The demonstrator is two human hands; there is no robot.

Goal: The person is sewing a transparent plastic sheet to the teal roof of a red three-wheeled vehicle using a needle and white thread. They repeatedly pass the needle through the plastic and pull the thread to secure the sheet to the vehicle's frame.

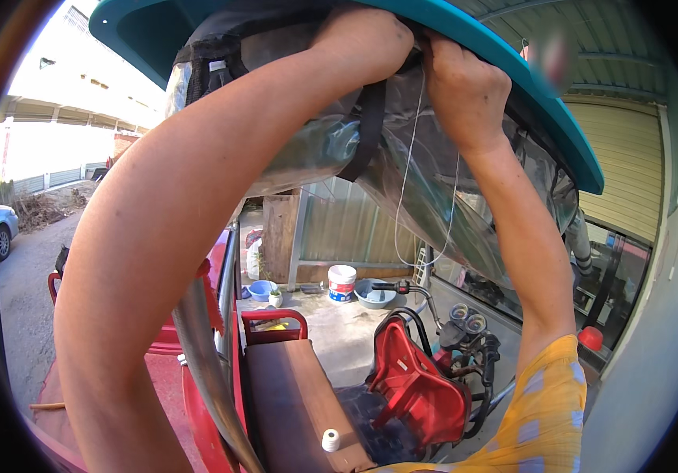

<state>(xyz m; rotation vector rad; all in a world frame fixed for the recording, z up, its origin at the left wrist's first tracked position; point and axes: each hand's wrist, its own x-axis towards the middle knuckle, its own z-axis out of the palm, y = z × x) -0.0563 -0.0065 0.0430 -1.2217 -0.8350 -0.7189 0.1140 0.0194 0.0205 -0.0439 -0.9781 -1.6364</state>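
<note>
Both arms reach up to the underside of a teal canopy (pixel 475 32). My left hand (pixel 368 41) is bent under its rim at black fabric, its fingertips hidden. Close on its right, my right hand (pixel 468 83) has curled fingers against the same edge; whether it grips anything is hidden. A white thread (pixel 401 201) hangs in a long loop from between the hands and rises again behind my right wrist. Below the canopy a clear plastic curtain (pixel 315 154) with black trim sags in a bundle, a black strap (pixel 371 127) around it.
A white thread spool (pixel 331 440) stands on a brown seat board (pixel 297 390). Beneath are a red cargo tricycle's front shell (pixel 416 384), handlebar grip (pixel 389 286) and metal post (pixel 203 349). A bucket (pixel 342 282) and basins (pixel 374 294) stand behind. A car (pixel 5 227) is at left.
</note>
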